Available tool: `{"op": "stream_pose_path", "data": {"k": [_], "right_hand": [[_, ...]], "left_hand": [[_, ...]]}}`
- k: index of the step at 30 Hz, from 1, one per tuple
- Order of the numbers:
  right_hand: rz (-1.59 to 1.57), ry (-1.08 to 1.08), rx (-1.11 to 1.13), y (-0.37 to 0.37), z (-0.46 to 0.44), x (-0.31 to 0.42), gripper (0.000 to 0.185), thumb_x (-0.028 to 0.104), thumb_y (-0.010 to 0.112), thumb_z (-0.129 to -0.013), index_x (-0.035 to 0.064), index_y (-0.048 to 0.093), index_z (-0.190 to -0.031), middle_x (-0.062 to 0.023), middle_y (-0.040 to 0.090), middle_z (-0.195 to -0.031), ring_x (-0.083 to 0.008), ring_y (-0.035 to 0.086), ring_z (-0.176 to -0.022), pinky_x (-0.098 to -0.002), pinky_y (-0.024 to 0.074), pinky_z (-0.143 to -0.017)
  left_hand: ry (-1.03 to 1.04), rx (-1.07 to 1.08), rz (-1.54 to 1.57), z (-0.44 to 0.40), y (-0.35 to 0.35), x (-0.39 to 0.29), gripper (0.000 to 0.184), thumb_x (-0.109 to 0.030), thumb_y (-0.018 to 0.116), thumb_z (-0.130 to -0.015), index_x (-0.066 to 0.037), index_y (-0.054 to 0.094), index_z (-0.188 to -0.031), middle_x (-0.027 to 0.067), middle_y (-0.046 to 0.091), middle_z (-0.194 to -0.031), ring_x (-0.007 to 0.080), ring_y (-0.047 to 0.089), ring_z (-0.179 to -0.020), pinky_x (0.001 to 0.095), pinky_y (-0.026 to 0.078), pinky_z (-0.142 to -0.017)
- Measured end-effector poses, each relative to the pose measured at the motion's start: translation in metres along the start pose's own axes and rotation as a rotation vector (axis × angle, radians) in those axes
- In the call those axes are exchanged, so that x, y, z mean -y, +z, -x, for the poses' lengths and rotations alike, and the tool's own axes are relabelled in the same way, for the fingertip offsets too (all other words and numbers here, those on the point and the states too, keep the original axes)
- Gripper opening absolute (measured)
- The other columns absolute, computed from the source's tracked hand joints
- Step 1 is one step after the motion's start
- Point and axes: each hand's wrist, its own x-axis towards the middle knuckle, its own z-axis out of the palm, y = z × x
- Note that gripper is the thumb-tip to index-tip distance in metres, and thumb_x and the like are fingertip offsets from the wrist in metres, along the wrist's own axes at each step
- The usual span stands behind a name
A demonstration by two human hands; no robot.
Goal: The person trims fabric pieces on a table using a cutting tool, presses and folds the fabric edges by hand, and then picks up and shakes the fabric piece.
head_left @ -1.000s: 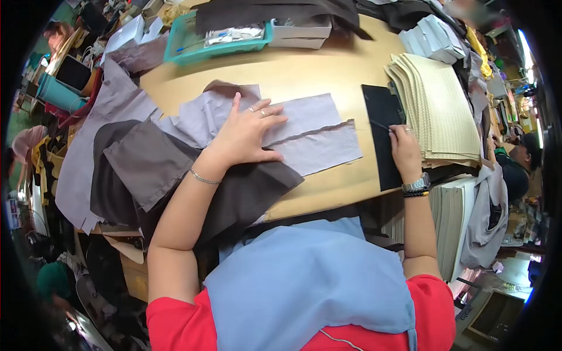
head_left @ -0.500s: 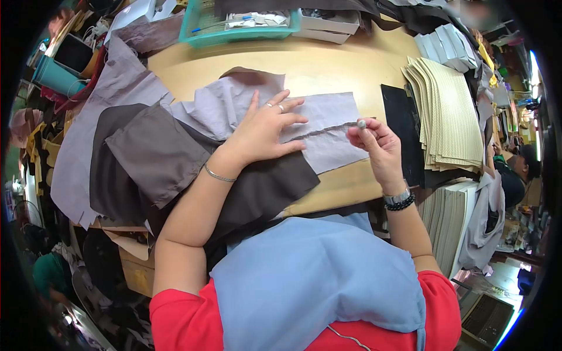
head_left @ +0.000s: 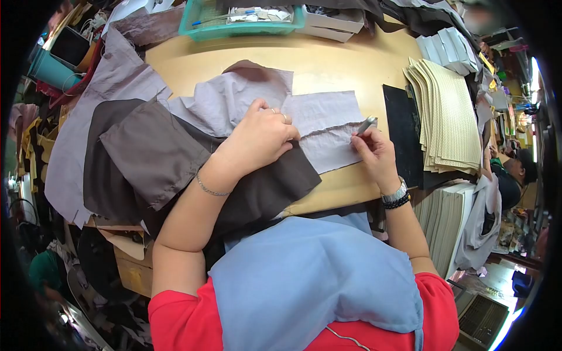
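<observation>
Pale lilac-grey fabric (head_left: 328,108) lies on the table, with a dark frayed seam running across it. My left hand (head_left: 263,134), wearing rings, has its fingers curled together at the seam's left end, pinching the fabric there; the fingertips are partly hidden. Under that wrist is dark brown fabric (head_left: 287,175), with a folded dark brown piece (head_left: 155,152) to the left. At the seam's right end, my right hand (head_left: 377,149) grips a short silver pen-like tool (head_left: 366,124) between thumb and fingers, its upper end pointing up and away.
A teal basket (head_left: 202,32) and a white box (head_left: 328,26) stand at the table's (head_left: 345,61) far side. To the right are a black sheet (head_left: 403,134), stacked cream textured sheets (head_left: 448,117) and a thick pile of boards (head_left: 445,222). Another person (head_left: 515,175) is at far right.
My left hand's spread fingers have curled in and closed at the seam. The silver tool in my right hand has tilted so more of its length shows.
</observation>
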Motion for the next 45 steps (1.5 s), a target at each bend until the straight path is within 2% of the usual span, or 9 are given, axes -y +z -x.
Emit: {"op": "stream_pose_path", "data": {"k": [7, 10, 13, 14, 17, 21, 24, 30, 45], "right_hand": [[-0.538, 0.241, -0.182, -0.01, -0.011, -0.025, 0.01, 0.015, 0.061, -0.099, 0.0055, 0.059, -0.103, -0.0003, 0.061, -0.093, -0.0074, 0.063, -0.078, -0.0223, 0.057, -0.071], [-0.554, 0.267, -0.203, -0.011, -0.012, -0.024, 0.01, 0.015, 0.062, -0.098, 0.0075, 0.06, -0.104, -0.0006, 0.062, -0.093, -0.0075, 0.063, -0.077, -0.0223, 0.0569, -0.07], [-0.596, 0.276, -0.206, -0.011, -0.012, -0.024, 0.014, 0.015, 0.064, -0.097, 0.0067, 0.059, -0.108, -0.0018, 0.063, -0.094, -0.0084, 0.064, -0.077, -0.024, 0.0576, -0.071], [-0.6, 0.279, -0.206, -0.012, -0.013, -0.022, 0.015, 0.014, 0.064, -0.097, 0.0062, 0.058, -0.109, -0.0028, 0.064, -0.096, -0.0091, 0.064, -0.079, -0.0251, 0.0582, -0.072], [-0.599, 0.236, -0.247, -0.01, -0.013, -0.024, 0.014, 0.013, 0.063, -0.097, 0.0061, 0.058, -0.108, -0.004, 0.065, -0.099, -0.0097, 0.065, -0.08, -0.0259, 0.0586, -0.074], [-0.595, 0.217, -0.29, -0.01, -0.016, -0.024, 0.014, 0.012, 0.062, -0.098, 0.0078, 0.056, -0.11, -0.0068, 0.067, -0.102, -0.0109, 0.065, -0.082, -0.0265, 0.0594, -0.073], [-0.598, 0.178, -0.318, -0.003, -0.016, -0.016, 0.015, 0.012, 0.06, -0.099, 0.0075, 0.054, -0.112, -0.0092, 0.069, -0.104, -0.0119, 0.067, -0.084, -0.0258, 0.0593, -0.072], [-0.491, 0.007, -0.033, 0.046, -0.018, 0.023, 0.017, 0.006, 0.063, -0.096, 0.0043, 0.055, -0.111, -0.0109, 0.07, -0.102, -0.0132, 0.069, -0.087, -0.0257, 0.0579, -0.074], [-0.114, -0.181, 0.033, 0.082, -0.017, 0.034, 0.015, 0.002, 0.067, -0.091, -0.0007, 0.059, -0.104, -0.0097, 0.071, -0.094, -0.0161, 0.072, -0.085, -0.0293, 0.0588, -0.071]], "left_hand": [[0.022, -0.144, 0.481, -0.007, 0.001, 0.003, 0.005, -0.015, 0.068, -0.084, -0.011, 0.065, -0.085, 0.0035, 0.062, -0.073, 0.0244, 0.06, -0.076, 0.0344, 0.039, -0.086], [-0.063, 0.122, 0.522, -0.007, -0.024, -0.009, 0.011, -0.018, 0.065, -0.089, -0.009, 0.064, -0.082, 0.0073, 0.063, -0.071, 0.0277, 0.057, -0.067, 0.0348, 0.038, -0.088], [-0.159, 0.084, 0.434, -0.003, -0.008, -0.007, 0.018, -0.024, 0.063, -0.091, -0.008, 0.065, -0.084, 0.0113, 0.063, -0.069, 0.0275, 0.053, -0.061, 0.0343, 0.038, -0.089], [-0.205, 0.217, 0.341, -0.006, -0.009, -0.001, 0.022, -0.03, 0.072, -0.084, -0.008, 0.068, -0.087, 0.0126, 0.063, -0.067, 0.0278, 0.055, -0.062, 0.0361, 0.039, -0.09], [-0.286, 0.104, 0.391, -0.005, -0.005, 0.001, 0.033, -0.034, 0.081, -0.075, -0.009, 0.069, -0.092, 0.0109, 0.06, -0.061, 0.0279, 0.06, -0.065, 0.0409, 0.04, -0.09], [-0.188, 0.059, 0.213, -0.003, -0.001, 0.002, 0.054, -0.037, 0.085, -0.067, -0.014, 0.068, -0.113, 0.0145, 0.064, -0.119, 0.0302, 0.059, -0.112, 0.0523, 0.039, -0.097], [-0.094, -0.036, 0.021, -0.002, 0.018, 0.012, 0.071, -0.048, 0.084, -0.064, -0.022, 0.065, -0.127, 0.0153, 0.04, -0.15, 0.0382, 0.038, -0.137, 0.0632, 0.031, -0.106], [-0.213, 0.064, -0.027, -0.005, 0.021, 0.009, 0.095, -0.065, 0.083, -0.052, -0.034, 0.056, -0.138, 0.0165, 0.027, -0.159, 0.0434, 0.018, -0.148, 0.0785, 0.012, -0.107], [-0.19, 0.033, -0.039, -0.001, 0.023, 0.008, 0.109, -0.068, 0.085, -0.045, -0.031, 0.052, -0.142, 0.0207, 0.025, -0.159, 0.046, 0.019, -0.147, 0.0789, 0.015, -0.105]]}}
